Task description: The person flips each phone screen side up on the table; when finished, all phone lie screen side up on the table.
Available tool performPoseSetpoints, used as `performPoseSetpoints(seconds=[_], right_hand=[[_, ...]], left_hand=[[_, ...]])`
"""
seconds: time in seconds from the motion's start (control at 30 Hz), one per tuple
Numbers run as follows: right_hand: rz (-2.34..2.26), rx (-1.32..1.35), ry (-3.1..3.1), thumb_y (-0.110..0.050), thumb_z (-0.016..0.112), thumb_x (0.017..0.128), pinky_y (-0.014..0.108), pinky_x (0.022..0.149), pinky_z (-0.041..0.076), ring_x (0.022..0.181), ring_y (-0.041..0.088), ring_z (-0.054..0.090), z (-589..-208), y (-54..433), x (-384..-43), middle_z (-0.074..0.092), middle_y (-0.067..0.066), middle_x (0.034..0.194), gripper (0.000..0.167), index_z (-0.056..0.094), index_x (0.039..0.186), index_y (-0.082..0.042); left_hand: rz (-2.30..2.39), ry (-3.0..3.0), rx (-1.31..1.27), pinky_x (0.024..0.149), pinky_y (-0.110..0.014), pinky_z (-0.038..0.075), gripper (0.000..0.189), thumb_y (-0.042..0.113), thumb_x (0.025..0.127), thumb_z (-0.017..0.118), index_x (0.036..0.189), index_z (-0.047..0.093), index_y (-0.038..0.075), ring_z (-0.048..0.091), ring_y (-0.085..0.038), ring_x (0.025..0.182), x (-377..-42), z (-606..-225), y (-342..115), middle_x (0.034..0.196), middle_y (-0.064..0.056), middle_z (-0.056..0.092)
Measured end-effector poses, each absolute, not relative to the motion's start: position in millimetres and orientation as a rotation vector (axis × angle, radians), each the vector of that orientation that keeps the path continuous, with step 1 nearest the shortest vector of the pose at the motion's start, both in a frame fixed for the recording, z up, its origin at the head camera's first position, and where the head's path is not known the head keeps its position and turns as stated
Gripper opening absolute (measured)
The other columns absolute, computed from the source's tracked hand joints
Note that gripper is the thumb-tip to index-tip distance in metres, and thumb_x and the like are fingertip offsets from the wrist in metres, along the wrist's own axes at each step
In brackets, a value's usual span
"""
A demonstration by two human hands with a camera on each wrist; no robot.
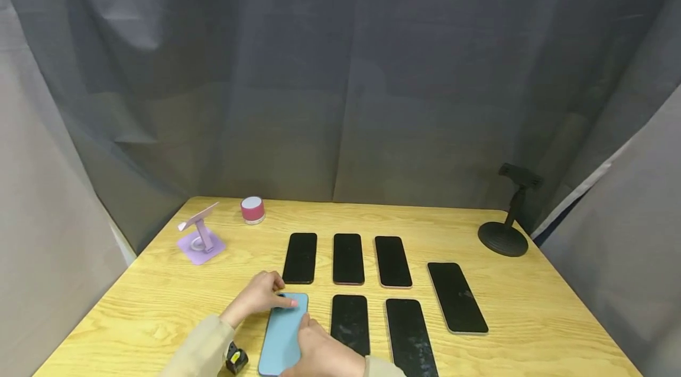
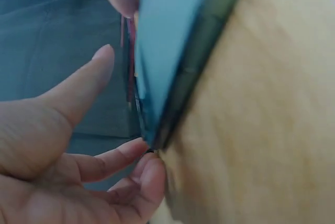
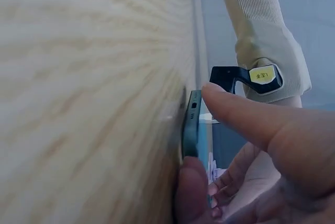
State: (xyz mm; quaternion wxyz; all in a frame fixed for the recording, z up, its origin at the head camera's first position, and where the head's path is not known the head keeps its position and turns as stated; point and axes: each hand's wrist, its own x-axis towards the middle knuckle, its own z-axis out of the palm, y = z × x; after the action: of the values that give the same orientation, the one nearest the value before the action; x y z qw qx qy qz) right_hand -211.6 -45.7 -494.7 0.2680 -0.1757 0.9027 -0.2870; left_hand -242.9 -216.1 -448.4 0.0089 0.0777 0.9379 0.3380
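Observation:
A phone with a light blue face point(image 1: 284, 332) and a dark green edge lies at the table's front, left of the other phones. My left hand point(image 1: 260, 295) is at its top left corner. In the left wrist view, fingertips point(image 2: 140, 148) meet that corner while the thumb point(image 2: 86, 85) stands away from it. My right hand point(image 1: 326, 350) grips the lower right part of the blue phone, thumb along the right side. The right wrist view shows the phone's port end point(image 3: 192, 114) between two of its digits.
Several black-screened phones lie face up in two rows, among them the back left phone point(image 1: 300, 257) and the rightmost phone point(image 1: 457, 297). At the back left are a purple phone stand point(image 1: 202, 241) and a pink round speaker-like object point(image 1: 252, 210); a black stand point(image 1: 505, 235) is at the back right.

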Motion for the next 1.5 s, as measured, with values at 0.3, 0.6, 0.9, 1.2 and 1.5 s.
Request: performPoseSetpoints(seconds=[0.3,0.6,0.9,1.2,1.5], right_hand=[[-0.629,-0.508,2.492,-0.051,0.086,0.062,0.042,0.09,0.052,0.113,0.03,0.056,-475,-48,-206,0.043,0.024,0.141,0.125,0.019,0.147,0.012],[-0.714,-0.468,2.477,-0.044,0.089,0.061,0.045,0.092,0.051,0.118,0.034,0.054,-479,-50,-209,0.041,0.028,0.142,0.122,0.021,0.145,0.014],[-0.719,-0.468,2.466,-0.043,0.088,0.064,0.044,0.089,0.053,0.114,0.034,0.056,-482,-51,-209,0.043,0.028,0.139,0.118,0.022,0.145,0.013],[-0.693,-0.518,2.469,-0.048,0.085,0.066,0.039,0.088,0.053,0.119,0.033,0.054,-492,-49,-215,0.04,0.028,0.143,0.119,0.02,0.146,0.013],[-0.721,-0.473,2.462,-0.047,0.085,0.066,0.043,0.093,0.051,0.119,0.031,0.053,-479,-48,-208,0.039,0.025,0.144,0.119,0.019,0.148,0.009]], left_hand=[[1.01,2.914,0.234,0.068,-0.031,0.049,0.047,0.021,0.065,0.089,0.094,0.062,-0.004,0.053,-0.017,0.078,-250,-451,-217,0.087,-0.009,0.061],[1.056,2.858,0.242,0.063,-0.027,0.046,0.045,0.016,0.062,0.091,0.09,0.06,-0.002,0.05,-0.016,0.074,-249,-448,-217,0.083,-0.008,0.059],[1.097,2.839,0.224,0.062,-0.026,0.044,0.045,0.013,0.06,0.091,0.089,0.059,-0.001,0.049,-0.016,0.073,-250,-453,-214,0.081,-0.007,0.057],[1.116,2.838,0.119,0.06,-0.026,0.044,0.048,0.012,0.06,0.091,0.093,0.059,-0.003,0.049,-0.017,0.071,-250,-450,-209,0.083,-0.008,0.058],[1.206,2.769,0.049,0.067,-0.03,0.049,0.044,0.008,0.065,0.088,0.099,0.063,-0.005,0.054,-0.019,0.082,-250,-452,-216,0.092,-0.008,0.06]])
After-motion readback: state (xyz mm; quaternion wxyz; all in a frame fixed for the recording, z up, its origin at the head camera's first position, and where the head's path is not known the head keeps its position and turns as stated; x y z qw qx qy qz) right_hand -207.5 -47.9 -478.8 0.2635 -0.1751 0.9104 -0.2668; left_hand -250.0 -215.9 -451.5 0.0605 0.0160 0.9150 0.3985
